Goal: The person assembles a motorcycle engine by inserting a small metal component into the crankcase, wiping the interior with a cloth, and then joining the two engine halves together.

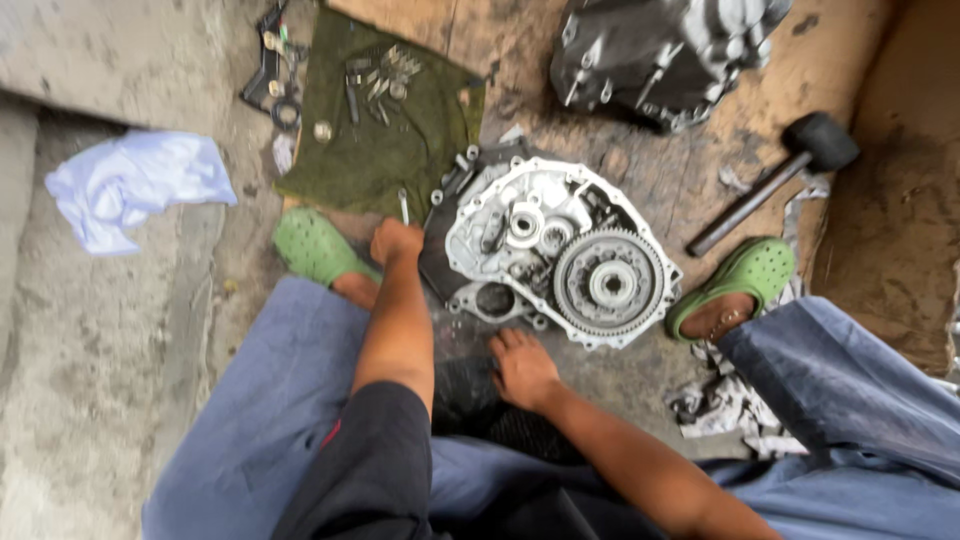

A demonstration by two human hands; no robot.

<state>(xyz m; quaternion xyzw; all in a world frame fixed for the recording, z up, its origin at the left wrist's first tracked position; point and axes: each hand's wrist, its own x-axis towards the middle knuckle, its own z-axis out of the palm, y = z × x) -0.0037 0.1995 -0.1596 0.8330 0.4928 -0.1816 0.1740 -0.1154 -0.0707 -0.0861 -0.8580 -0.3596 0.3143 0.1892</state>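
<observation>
Silver cast-metal gearbox housing with large toothed ring gear [560,255] lay on the floor between both hands.
Left hand [397,242] fisted at its left edge, grip unclear; right hand [522,368] rested open just below, nearer the gear.

Gearbox housing [560,250] on dirty floor [100,330]

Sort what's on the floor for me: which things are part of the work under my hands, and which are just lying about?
In hand:
- silver metal gearbox housing with large toothed ring gear
- left hand at the housing's edge
- right hand just below it
- green cloth with loose bolts

Lying about:
- black rubber mallet
- white rag
- dark second casing
- crumpled paper
</observation>
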